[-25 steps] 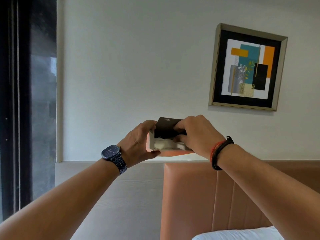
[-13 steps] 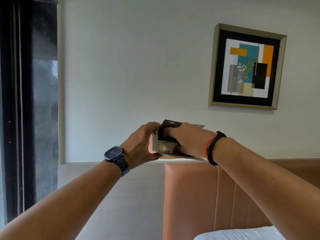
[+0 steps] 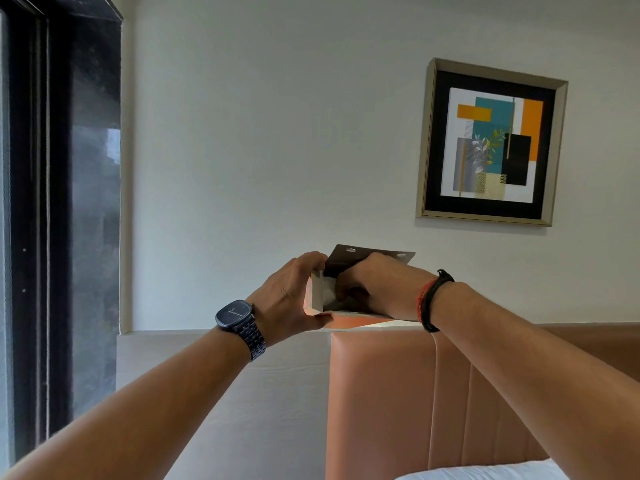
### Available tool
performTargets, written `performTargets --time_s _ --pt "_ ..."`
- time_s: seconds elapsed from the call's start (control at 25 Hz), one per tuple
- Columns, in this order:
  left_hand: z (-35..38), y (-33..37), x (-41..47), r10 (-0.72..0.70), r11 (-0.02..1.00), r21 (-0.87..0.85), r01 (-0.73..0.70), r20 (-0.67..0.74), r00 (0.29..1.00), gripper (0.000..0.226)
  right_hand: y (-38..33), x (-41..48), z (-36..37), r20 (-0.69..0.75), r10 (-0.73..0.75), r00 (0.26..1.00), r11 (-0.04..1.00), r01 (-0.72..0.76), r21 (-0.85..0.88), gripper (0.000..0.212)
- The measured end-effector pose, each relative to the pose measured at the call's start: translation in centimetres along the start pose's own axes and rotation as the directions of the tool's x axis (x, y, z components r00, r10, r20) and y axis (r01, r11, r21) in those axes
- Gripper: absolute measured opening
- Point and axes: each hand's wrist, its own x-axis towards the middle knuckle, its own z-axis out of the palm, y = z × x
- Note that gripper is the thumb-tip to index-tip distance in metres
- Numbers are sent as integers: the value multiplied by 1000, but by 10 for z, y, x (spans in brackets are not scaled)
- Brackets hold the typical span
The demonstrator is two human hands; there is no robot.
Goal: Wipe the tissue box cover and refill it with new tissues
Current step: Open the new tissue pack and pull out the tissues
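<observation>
I hold the tissue box cover (image 3: 317, 294) up in front of the wall, its open side turned toward me. Its dark flap (image 3: 349, 258) with two round snaps stands raised at the top. My left hand (image 3: 291, 296) grips the cover's left end, thumb underneath. My right hand (image 3: 377, 289) reaches inside the cover, its fingers curled and pressed on white tissues (image 3: 329, 292) that show just within the opening. Most of the cover's inside is hidden by that hand.
A tan padded headboard (image 3: 450, 393) rises just below my hands, with a white pillow (image 3: 485, 471) at the bottom right. A framed abstract picture (image 3: 490, 142) hangs on the wall. A dark window frame (image 3: 52, 202) runs down the left.
The cover's flap has swung up and open, showing its snaps. My right hand has pushed deeper into the cover, onto the tissues. The left hand has kept its grip.
</observation>
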Motion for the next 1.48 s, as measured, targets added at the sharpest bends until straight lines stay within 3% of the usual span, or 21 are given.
performTargets --time_s 0.16,0.28,0.44,0.6,0.72,0.76,0.92,1.08,1.16,1.28,1.36,1.48 --pt "-1 3 1 6 1000 20 -6 -4 1000 96 0 1 -3 24 -5 1000 1000 5 -15 21" --pt "1 2 1 -25 999 -22 25 -1 1000 95 2 4 0 -41 0 999 997 -3 -76 14" --pt "3 4 3 -102 988 -109 105 39 994 95 -2 3 10 -149 -51 987 994 37 -100 32" --pt "3 2 5 -222 949 -196 245 132 966 122 -6 5 3 -206 -11 979 998 -1 -62 35" --pt "3 -5 1 -325 908 -231 350 139 935 135 -6 1 -21 -245 71 967 995 -52 82 53" --pt "3 -7 0 -357 894 -239 378 129 925 136 -4 0 -31 -274 97 957 993 -74 94 55" --pt "5 -15 -1 -491 789 -362 497 115 864 138 9 -2 -70 -439 146 887 989 -123 82 25" --pt "10 -16 2 -682 624 -447 641 87 726 134 25 -2 -99 -601 306 738 944 -156 290 20" --pt "17 -14 2 -791 472 -529 706 100 603 132 33 -4 -108 -597 472 649 838 -120 533 18" --pt "31 -6 1 -914 127 -726 676 180 365 123 40 -3 -106 -379 727 573 470 -13 883 22" --pt "40 4 1 -937 -101 -826 555 267 227 108 48 1 -91 -173 815 553 202 8 979 19" --pt "57 20 -2 -925 -294 -861 415 365 103 92 58 6 -46 80 807 585 -37 -85 996 9"
